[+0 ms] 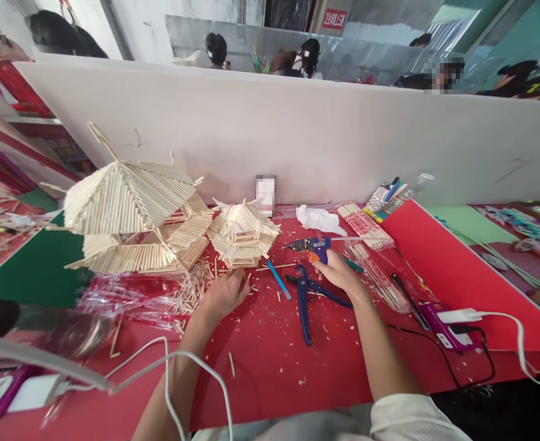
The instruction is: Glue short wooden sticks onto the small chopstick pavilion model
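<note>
My right hand point(338, 271) is closed around the handle of a blue glue gun point(310, 244) whose nozzle points left over the red table point(270, 355). My left hand point(226, 294) rests curled on the table just below a small stick-built pagoda model point(242, 234), its fingers pinched on something too small to make out. A larger stick-built roof model point(129, 217) stands to the left. Blue-handled cutters point(304, 300) lie open between my hands, beside a blue stick point(277, 279).
Loose sticks and clear plastic wrap point(132, 300) litter the left. Bundles of sticks in bags point(366, 229), a white tissue point(318, 219), a purple power strip point(444, 327) with cables lie right. A white partition point(297, 135) backs the table; other people sit beyond it.
</note>
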Demonstrator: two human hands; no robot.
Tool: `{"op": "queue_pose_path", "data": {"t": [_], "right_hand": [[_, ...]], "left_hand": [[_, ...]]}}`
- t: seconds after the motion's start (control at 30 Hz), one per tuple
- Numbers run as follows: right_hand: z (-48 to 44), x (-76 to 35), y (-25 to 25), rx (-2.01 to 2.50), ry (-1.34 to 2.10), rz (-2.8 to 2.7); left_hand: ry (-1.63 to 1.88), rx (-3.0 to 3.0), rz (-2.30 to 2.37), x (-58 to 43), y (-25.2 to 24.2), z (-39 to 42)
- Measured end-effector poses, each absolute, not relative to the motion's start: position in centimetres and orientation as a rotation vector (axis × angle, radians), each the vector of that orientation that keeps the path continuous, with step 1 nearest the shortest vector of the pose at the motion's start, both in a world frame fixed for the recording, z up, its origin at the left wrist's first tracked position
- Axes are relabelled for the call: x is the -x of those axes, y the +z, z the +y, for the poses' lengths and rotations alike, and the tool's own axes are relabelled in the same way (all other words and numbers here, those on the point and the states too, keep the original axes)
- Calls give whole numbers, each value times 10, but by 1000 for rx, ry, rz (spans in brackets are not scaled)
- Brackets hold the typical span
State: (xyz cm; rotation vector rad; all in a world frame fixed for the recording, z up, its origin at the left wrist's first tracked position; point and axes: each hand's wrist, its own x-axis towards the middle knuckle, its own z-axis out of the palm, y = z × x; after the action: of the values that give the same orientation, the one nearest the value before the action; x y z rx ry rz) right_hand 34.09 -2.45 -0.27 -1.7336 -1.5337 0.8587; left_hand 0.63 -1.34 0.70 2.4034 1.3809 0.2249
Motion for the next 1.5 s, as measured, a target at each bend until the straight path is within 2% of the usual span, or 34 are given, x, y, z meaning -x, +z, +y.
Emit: {"op": "queue_pose_path", "data": {"t": [0.23, 0.43, 0.63, 0.8, 1.07, 1.5], "right_hand": [[-20, -335, -9, 1923, 484, -1646], [-16, -336, -12, 1854, 549, -1613], [-25, -333, -2, 1634, 761, -1438], [-32, -329, 10, 1522, 876, -1439], [-31, -327, 6, 1610, 762, -1485], [-29, -328, -5, 1539, 776, -1470]], "left_hand": [[513, -1751, 915, -5, 22, -17], [623, -1377, 753, -17, 30, -25], [711, -1039, 765, -34, 25, -35], [726, -913, 725, -44, 31, -38], [782, -772, 708, -56, 29, -38], [800, -745, 657, -57, 31, -37]]}}
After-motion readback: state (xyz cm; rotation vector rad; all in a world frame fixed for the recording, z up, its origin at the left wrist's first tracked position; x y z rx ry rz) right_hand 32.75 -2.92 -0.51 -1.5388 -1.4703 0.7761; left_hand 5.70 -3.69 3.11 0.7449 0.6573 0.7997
